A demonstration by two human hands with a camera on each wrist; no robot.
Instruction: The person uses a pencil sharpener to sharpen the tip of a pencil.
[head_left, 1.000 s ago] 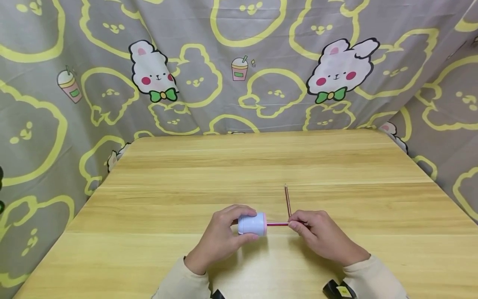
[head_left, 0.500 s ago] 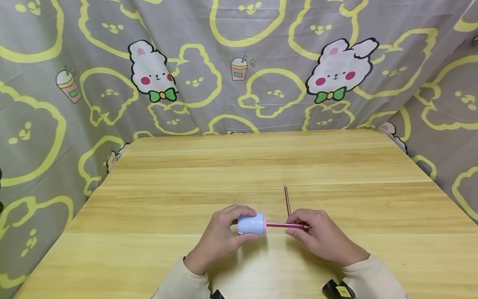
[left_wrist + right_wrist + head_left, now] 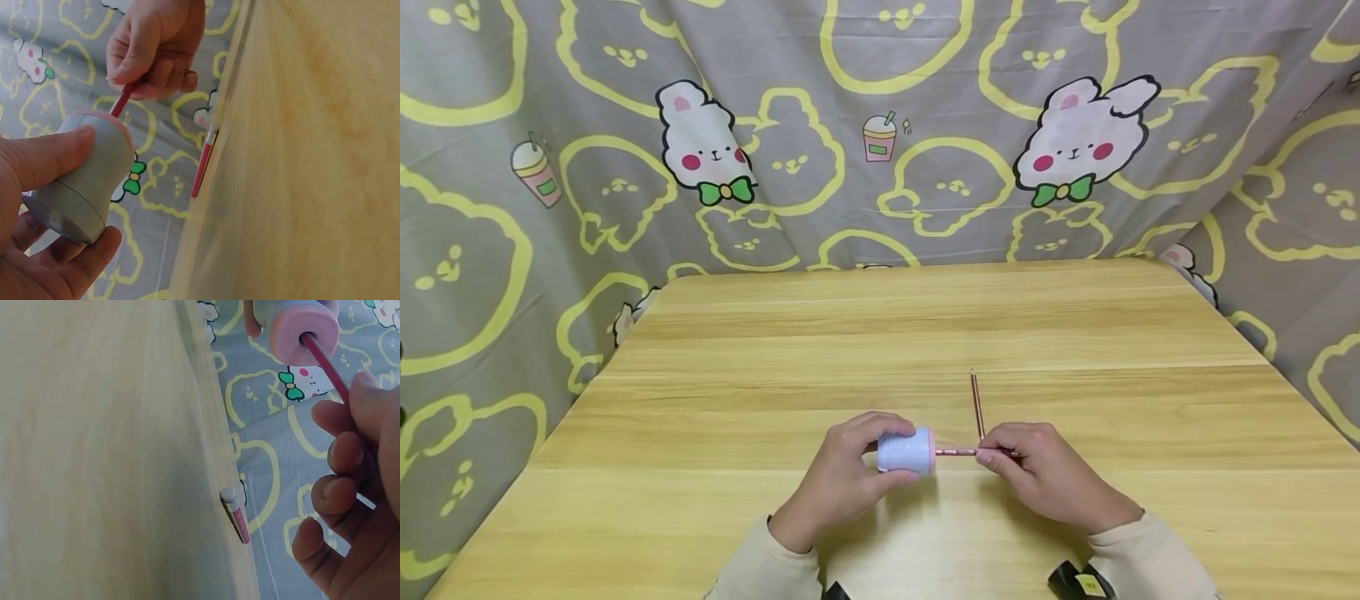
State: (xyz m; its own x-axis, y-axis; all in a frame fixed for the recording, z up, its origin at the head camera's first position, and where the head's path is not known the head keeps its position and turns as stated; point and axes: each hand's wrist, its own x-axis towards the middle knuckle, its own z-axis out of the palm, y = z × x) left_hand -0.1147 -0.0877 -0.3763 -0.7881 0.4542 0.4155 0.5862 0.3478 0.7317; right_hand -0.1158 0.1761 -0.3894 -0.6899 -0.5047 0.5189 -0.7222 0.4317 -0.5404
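A light blue pencil sharpener (image 3: 910, 452) with a pink face lies sideways in my left hand (image 3: 838, 479), thumb on one side and fingers on the other. One end of a dark red pencil (image 3: 957, 452) sits in the hole of that pink face, plain to see in the right wrist view. My right hand (image 3: 1048, 479) pinches the pencil between thumb and index finger, its other fingers loosely curled; the inserted end is hidden inside the sharpener. Just beyond the right hand, a second red pencil (image 3: 977, 404) with a white eraser (image 3: 229, 495) rests on the table.
Both hands are above the near part of a wooden table (image 3: 700, 400). A grey curtain (image 3: 820, 167) with yellow outlines and rabbit prints hangs behind the table and at its sides. Black wrist devices (image 3: 1081, 581) show by the beige sleeves.
The right thumb and index finger shifted along the pencil's side and back, and the pencil has turned, now showing printed marks. The left hand and sharpener have stayed in place.
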